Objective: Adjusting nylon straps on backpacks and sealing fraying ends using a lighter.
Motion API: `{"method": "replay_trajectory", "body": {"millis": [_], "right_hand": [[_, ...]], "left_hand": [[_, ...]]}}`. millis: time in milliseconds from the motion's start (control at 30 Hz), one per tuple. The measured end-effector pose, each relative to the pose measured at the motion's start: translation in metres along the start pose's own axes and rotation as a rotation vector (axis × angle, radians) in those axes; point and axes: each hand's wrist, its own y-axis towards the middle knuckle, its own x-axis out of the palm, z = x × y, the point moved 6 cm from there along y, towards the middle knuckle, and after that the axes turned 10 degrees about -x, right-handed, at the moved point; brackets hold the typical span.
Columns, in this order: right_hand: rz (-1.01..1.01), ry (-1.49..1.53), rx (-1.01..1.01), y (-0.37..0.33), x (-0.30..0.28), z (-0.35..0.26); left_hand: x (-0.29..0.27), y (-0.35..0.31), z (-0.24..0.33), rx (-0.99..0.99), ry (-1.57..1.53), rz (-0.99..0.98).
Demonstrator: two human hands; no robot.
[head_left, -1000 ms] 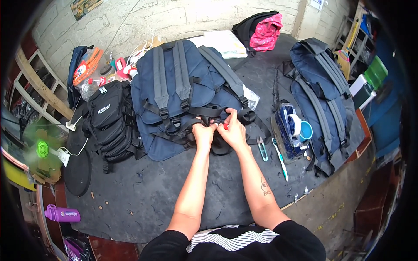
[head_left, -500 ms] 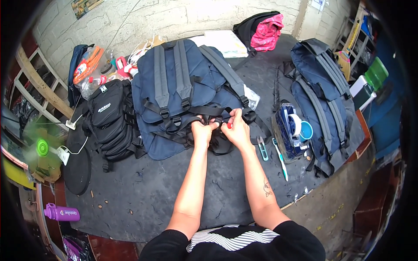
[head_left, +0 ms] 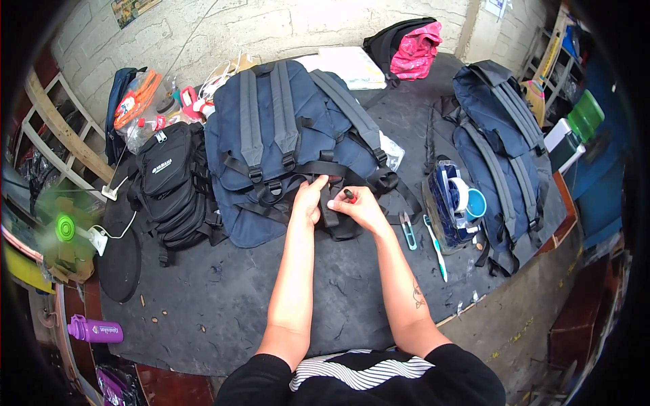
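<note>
Working the black webbing strap at the lower edge of the navy backpack, which lies straps-up in the middle of the dark work table. My left hand is curled over the strap with fingers closed on it, right against the bag's bottom hem. My right hand is just beside it, pinching a small red-and-black thing between thumb and forefinger; looks like a lighter but honestly too small to call.

How I'd play it: keep the left hand pulling the strap taut and lifted a bit off the fabric, so only the strap end meets the tool and not the bag body. Short, steady touches with the right, wrist braced on the table. The thread snips and the teal-handled tool sit near my right wrist, easy to bump, so I'd keep that elbow tucked in.
</note>
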Motion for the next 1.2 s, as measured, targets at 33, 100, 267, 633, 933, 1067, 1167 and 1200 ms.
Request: {"method": "replay_trajectory", "body": {"millis": [33,100,267,633,933,1067,1167,1200], "right_hand": [[0.003,0.000,0.001,0.001,0.001,0.000],[0.119,0.246,0.021,0.005,-0.001,0.000],[0.284,0.338,0.048,0.014,-0.006,0.005],[0.517,0.557,-0.027,0.024,-0.029,0.032],[0.356,-0.286,-0.130,0.003,-0.011,0.022],[0.270,-0.367,-0.113,0.001,-0.007,0.014],[0.338,-0.400,-0.196,0.000,-0.010,0.007],[0.325,-0.371,-0.175,0.001,-0.011,0.008]], "left_hand": [[-0.002,0.000,-0.001,-0.001,0.002,-0.002],[0.007,-0.004,-0.004,-0.032,0.007,-0.243],[0.003,0.001,-0.010,0.008,0.050,-0.312],[0.018,-0.020,-0.009,0.051,0.157,-0.392],[-0.001,-0.004,-0.009,0.204,0.018,-0.107],[0.002,-0.008,-0.011,0.214,0.142,-0.056],[0.003,-0.009,-0.011,0.270,0.138,-0.045],[0.002,-0.009,-0.010,0.284,0.144,-0.027]]}}
